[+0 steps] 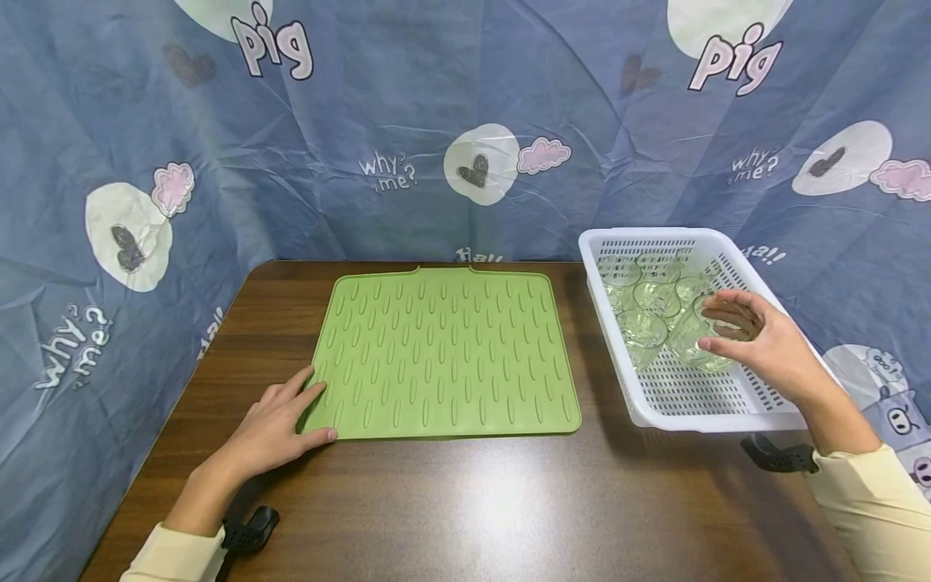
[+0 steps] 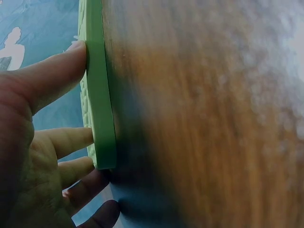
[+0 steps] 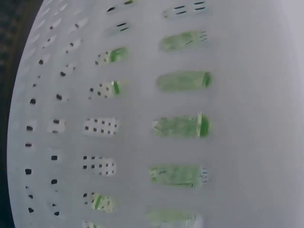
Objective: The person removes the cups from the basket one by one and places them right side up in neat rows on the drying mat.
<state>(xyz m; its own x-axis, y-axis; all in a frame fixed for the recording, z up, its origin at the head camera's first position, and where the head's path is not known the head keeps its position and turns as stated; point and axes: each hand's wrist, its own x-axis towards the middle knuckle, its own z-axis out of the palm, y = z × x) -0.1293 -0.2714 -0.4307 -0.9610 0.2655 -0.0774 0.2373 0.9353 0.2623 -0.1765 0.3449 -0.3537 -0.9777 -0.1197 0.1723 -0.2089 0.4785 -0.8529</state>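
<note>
A green drying mat (image 1: 444, 356) with raised oval ridges lies flat on the table. My left hand (image 1: 276, 420) rests at its front left corner, fingers spread and relaxed; in the left wrist view the thumb and fingertips touch the mat's edge (image 2: 102, 104). On the right stands a white slotted plastic basket (image 1: 633, 396) with several clear greenish glasses (image 1: 643, 327) inside. Over the basket's right part is my right hand (image 1: 771, 343), its thumb and fingers apart beside the nearest glass (image 1: 687, 339). The right wrist view shows only the basket's wall (image 3: 137, 142), with green glass through the slots.
The dark wooden table (image 1: 451, 509) has a glossy patch of light near the front. A blue printed cloth (image 1: 407, 105) hangs behind and at both sides. The basket's raised rim (image 1: 596, 275) surrounds the glasses.
</note>
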